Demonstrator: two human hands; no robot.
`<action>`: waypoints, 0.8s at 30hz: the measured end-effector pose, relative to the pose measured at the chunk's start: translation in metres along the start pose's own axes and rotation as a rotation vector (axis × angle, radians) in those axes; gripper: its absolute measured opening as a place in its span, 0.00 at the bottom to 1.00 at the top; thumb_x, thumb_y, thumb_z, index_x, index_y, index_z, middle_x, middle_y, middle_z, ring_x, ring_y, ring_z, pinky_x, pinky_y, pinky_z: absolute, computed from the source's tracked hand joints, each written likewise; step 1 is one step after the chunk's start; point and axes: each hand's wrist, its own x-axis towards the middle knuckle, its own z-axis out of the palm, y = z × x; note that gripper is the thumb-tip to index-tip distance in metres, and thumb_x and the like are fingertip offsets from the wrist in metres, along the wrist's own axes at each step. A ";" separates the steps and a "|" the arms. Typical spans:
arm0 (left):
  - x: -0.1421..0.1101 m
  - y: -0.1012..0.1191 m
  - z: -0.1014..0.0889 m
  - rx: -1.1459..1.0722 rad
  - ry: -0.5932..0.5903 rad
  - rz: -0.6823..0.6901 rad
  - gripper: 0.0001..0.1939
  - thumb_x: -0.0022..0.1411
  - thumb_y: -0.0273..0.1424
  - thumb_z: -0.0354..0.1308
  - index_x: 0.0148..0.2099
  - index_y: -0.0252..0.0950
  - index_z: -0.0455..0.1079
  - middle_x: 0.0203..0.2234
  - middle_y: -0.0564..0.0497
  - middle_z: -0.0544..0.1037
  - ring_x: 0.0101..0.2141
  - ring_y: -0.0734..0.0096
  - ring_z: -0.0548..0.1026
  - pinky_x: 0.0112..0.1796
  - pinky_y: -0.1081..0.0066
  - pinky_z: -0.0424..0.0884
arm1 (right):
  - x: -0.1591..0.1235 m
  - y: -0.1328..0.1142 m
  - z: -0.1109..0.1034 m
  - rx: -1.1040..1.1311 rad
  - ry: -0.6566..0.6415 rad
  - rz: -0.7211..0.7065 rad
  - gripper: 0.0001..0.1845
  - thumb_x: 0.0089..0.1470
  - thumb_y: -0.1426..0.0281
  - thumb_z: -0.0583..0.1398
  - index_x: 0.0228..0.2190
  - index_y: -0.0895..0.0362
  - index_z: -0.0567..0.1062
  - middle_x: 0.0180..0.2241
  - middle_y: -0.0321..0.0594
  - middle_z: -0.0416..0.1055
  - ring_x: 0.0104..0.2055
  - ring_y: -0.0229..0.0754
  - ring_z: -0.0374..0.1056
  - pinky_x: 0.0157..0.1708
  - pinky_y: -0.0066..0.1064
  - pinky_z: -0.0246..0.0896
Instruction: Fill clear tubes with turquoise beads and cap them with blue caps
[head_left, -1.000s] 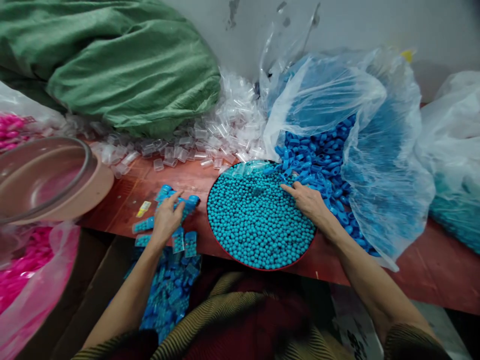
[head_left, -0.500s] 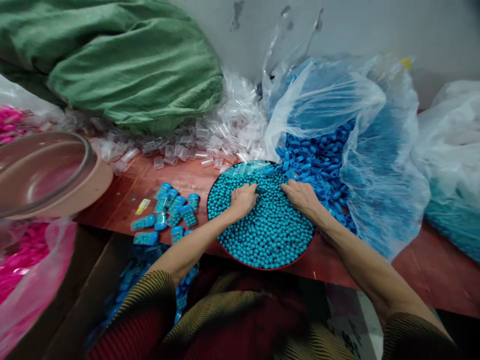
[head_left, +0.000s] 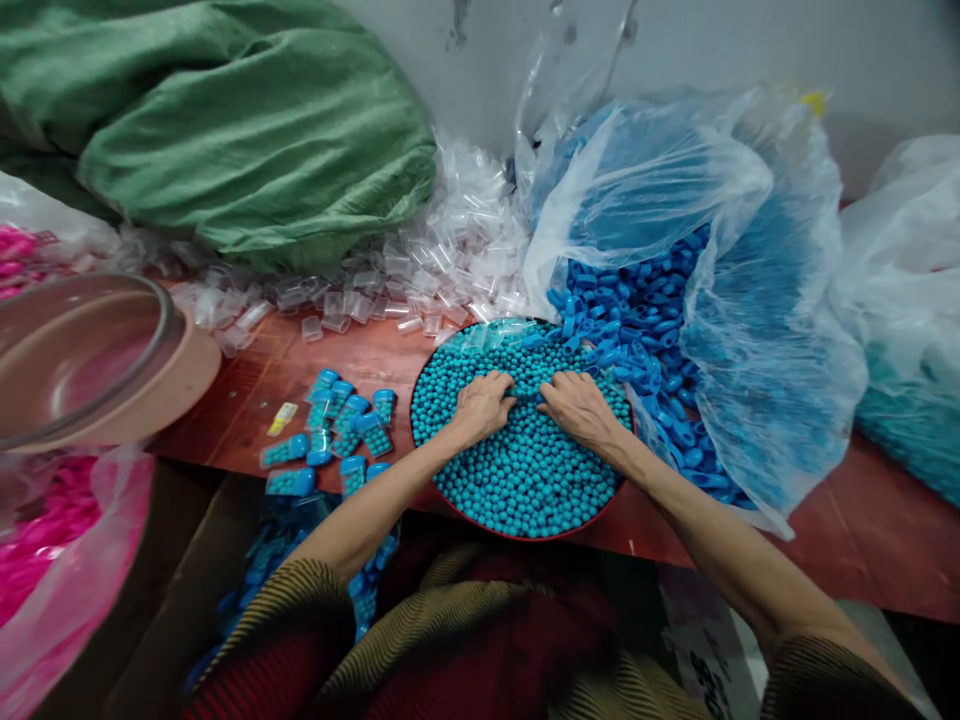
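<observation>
A round red-rimmed basin (head_left: 517, 538) is full of small turquoise balls (head_left: 529, 490). Over its left half is my left hand (head_left: 481, 408), closed, with curled fingers low against the balls. My right hand (head_left: 581, 408) faces it from the right, also closed, its thumb and fingertips drawn together. Whatever either hand pinches is hidden. Clear plastic containers (head_left: 491, 335) lie on the balls at the basin's far edge. Loose blue caps (head_left: 645, 320) spill from a clear plastic bag (head_left: 772, 290) beside the right hand.
Several filled, blue-capped bottles (head_left: 349, 425) lie on the red table (head_left: 247, 385) at left. Behind them are clear containers (head_left: 450, 265) and a green sack (head_left: 262, 140). A beige basin (head_left: 191, 365) and bagged pink pieces (head_left: 52, 520) are far left; another bag (head_left: 907, 270) stands right.
My right hand has moved left from beside the blue caps toward the basin's middle. My left hand has shifted only slightly and stays over the balls.
</observation>
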 end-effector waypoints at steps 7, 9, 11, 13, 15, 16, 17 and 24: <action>0.012 -0.009 -0.002 -0.176 -0.021 -0.031 0.07 0.60 0.32 0.52 0.42 0.37 0.66 0.33 0.50 0.74 0.37 0.64 0.71 0.41 0.66 0.66 | 0.005 0.009 0.014 0.368 0.133 0.355 0.15 0.60 0.63 0.52 0.41 0.59 0.70 0.30 0.45 0.75 0.32 0.47 0.70 0.29 0.31 0.56; 0.014 -0.010 -0.006 -0.259 -0.014 -0.025 0.06 0.60 0.31 0.51 0.41 0.37 0.65 0.30 0.51 0.72 0.34 0.66 0.70 0.38 0.68 0.65 | 0.012 0.006 0.012 0.555 0.225 0.313 0.16 0.60 0.66 0.50 0.45 0.58 0.69 0.36 0.45 0.76 0.37 0.46 0.72 0.34 0.32 0.61; 0.015 -0.012 -0.007 -0.343 0.007 -0.006 0.06 0.60 0.29 0.50 0.40 0.36 0.63 0.29 0.52 0.71 0.31 0.69 0.69 0.36 0.69 0.64 | 0.019 -0.001 0.010 0.694 0.287 0.204 0.17 0.60 0.69 0.49 0.47 0.57 0.69 0.44 0.45 0.75 0.44 0.45 0.71 0.41 0.33 0.63; 0.016 -0.014 -0.007 -0.444 0.027 0.015 0.05 0.59 0.28 0.49 0.40 0.36 0.62 0.28 0.53 0.69 0.30 0.71 0.68 0.35 0.70 0.64 | 0.023 -0.005 0.009 0.760 0.282 0.136 0.17 0.59 0.70 0.50 0.47 0.56 0.71 0.46 0.44 0.73 0.47 0.44 0.70 0.45 0.35 0.63; 0.015 -0.016 -0.006 -0.534 0.028 0.012 0.05 0.59 0.28 0.49 0.39 0.36 0.60 0.28 0.54 0.68 0.29 0.72 0.66 0.34 0.71 0.63 | 0.022 -0.005 0.008 0.754 0.215 0.132 0.16 0.58 0.70 0.52 0.46 0.55 0.72 0.46 0.44 0.74 0.46 0.45 0.70 0.46 0.35 0.64; 0.015 -0.017 -0.006 -0.567 0.027 0.004 0.04 0.59 0.28 0.49 0.39 0.36 0.60 0.28 0.54 0.67 0.29 0.73 0.66 0.34 0.72 0.63 | 0.020 -0.003 0.007 0.734 0.169 0.141 0.15 0.57 0.70 0.53 0.45 0.54 0.72 0.45 0.44 0.75 0.45 0.45 0.71 0.45 0.35 0.64; 0.014 -0.018 -0.006 -0.594 0.025 -0.006 0.04 0.59 0.28 0.49 0.38 0.36 0.60 0.27 0.55 0.67 0.29 0.73 0.65 0.33 0.72 0.63 | 0.018 -0.001 0.007 0.716 0.126 0.151 0.15 0.56 0.70 0.54 0.44 0.54 0.73 0.43 0.43 0.75 0.44 0.45 0.71 0.45 0.35 0.64; 0.006 -0.010 -0.003 -0.854 -0.020 -0.090 0.05 0.59 0.30 0.49 0.38 0.36 0.59 0.25 0.56 0.64 0.25 0.76 0.62 0.28 0.74 0.62 | 0.013 -0.009 0.001 1.132 0.199 0.316 0.12 0.56 0.68 0.52 0.41 0.56 0.71 0.28 0.37 0.73 0.27 0.38 0.69 0.31 0.30 0.64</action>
